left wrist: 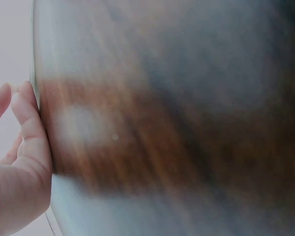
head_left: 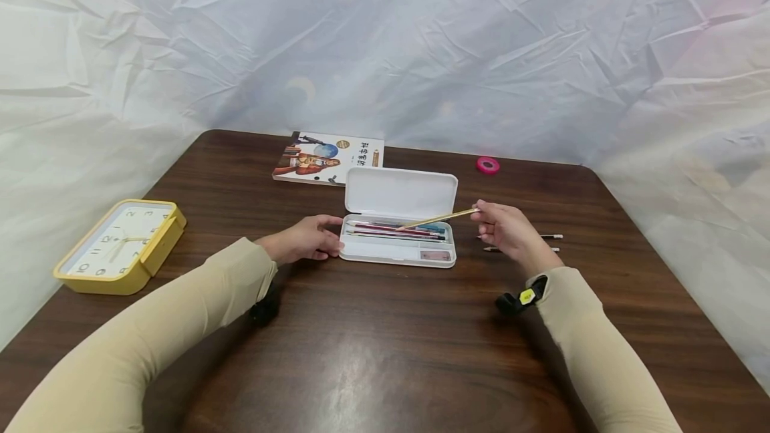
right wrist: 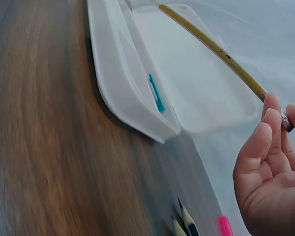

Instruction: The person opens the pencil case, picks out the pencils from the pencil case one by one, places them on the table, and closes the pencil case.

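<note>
A white pencil case [head_left: 375, 250] stands on the table with its lid [head_left: 401, 192] raised. Inside lie several pencils [head_left: 400, 233], a teal item [right wrist: 156, 93] and a pinkish eraser [head_left: 436, 256] in a small compartment. My left hand [head_left: 303, 239] rests at the left end of the case, fingers against its edge. Between thumb and fingers, my right hand [head_left: 504, 229] pinches a yellow pencil [right wrist: 211, 44] near its dark end. That pencil is held slanting above the case, point toward the left. Two more pencils [head_left: 550, 249] lie on the table behind the right hand, partly hidden.
At the left of the dark wooden table [head_left: 361, 353] is a yellow-framed clock [head_left: 120, 246]. An illustrated book [head_left: 327, 159] lies behind the case. A pink tape roll [head_left: 488, 165] sits at the back right. White sheeting [head_left: 385, 52] hangs around the table.
</note>
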Motion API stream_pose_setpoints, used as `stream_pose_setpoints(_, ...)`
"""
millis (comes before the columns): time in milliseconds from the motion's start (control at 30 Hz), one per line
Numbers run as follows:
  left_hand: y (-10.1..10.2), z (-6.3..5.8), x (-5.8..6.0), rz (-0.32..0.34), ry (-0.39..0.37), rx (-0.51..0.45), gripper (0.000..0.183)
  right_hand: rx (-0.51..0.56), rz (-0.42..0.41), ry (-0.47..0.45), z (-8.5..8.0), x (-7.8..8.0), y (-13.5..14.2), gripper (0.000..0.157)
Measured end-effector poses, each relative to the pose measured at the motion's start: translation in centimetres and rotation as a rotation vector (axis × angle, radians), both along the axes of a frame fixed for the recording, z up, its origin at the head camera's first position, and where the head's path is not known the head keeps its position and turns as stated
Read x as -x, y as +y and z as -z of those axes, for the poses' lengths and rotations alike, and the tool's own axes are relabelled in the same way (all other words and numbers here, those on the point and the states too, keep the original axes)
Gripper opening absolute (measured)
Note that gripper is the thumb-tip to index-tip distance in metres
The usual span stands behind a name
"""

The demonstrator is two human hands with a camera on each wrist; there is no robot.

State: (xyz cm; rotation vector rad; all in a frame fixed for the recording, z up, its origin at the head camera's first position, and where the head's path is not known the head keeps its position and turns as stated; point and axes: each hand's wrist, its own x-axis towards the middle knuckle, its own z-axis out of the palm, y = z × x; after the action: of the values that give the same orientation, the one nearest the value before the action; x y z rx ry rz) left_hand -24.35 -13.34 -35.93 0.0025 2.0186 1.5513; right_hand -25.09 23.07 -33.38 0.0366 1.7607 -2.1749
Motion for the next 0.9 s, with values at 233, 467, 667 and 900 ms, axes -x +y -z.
stream_pose_setpoints(233,-0.1,0.0,0.0,0.004,0.0,-0.006,0.06,0.033,0.0,-0.012,-0.4,-0.7,2.6,0.019)
stream_pose_setpoints(467,0.0,0.1,0.1,-0.007,0.003,-0.007,0.06,0.027,-0.003,-0.01,-0.6,-1.5,4.7,0.02)
stream_pose_setpoints(667,0.1,0.1,0.2,-0.012,-0.003,-0.006,0.061,-0.016,-0.009,-0.004,-0.4,-2.0,6.7,0.021)
stream_pose_setpoints(900,0.0,-0.1,0.0,0.0,-0.001,0.003,0.059,-0.073,0.032,-0.02,-0.1,-2.5,9.0,0.021)
